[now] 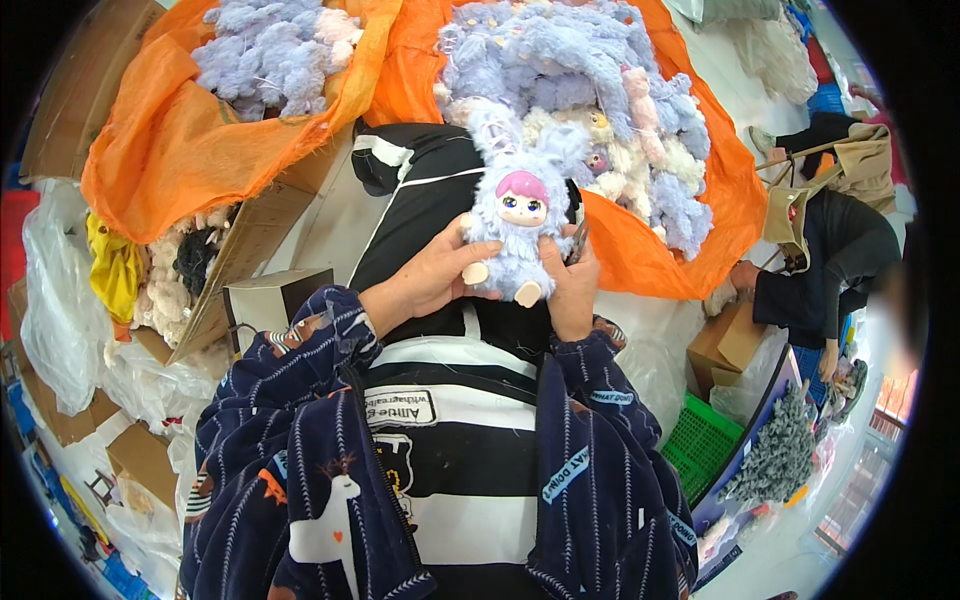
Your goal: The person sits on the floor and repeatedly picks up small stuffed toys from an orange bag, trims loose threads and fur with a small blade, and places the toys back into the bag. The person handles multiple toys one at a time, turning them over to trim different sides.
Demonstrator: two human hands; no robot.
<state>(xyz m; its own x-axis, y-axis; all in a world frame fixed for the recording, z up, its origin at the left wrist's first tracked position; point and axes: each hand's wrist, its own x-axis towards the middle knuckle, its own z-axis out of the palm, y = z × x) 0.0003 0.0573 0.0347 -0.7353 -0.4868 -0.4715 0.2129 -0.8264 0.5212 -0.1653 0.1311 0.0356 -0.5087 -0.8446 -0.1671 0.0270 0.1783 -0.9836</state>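
A pale blue plush doll (518,235) with long ears, a pink fringe and a smooth face is held upright above my lap, facing me. My left hand (440,265) grips its lower left side, thumb across the belly near one cream foot. On the other side my right hand (572,285) holds the body beside the second foot. A small metal tool (579,240) sticks up from the right hand's fingers; most of it is hidden, and I cannot make out its kind. The doll's back is out of sight.
Beyond my knees, an orange sack (725,215) lies open, heaped with blue, cream and pink plush (550,55). Another orange sack (140,190) with blue plush stands over a cardboard box (262,235) at left. At right are a green crate (700,440) and a bending person (840,250).
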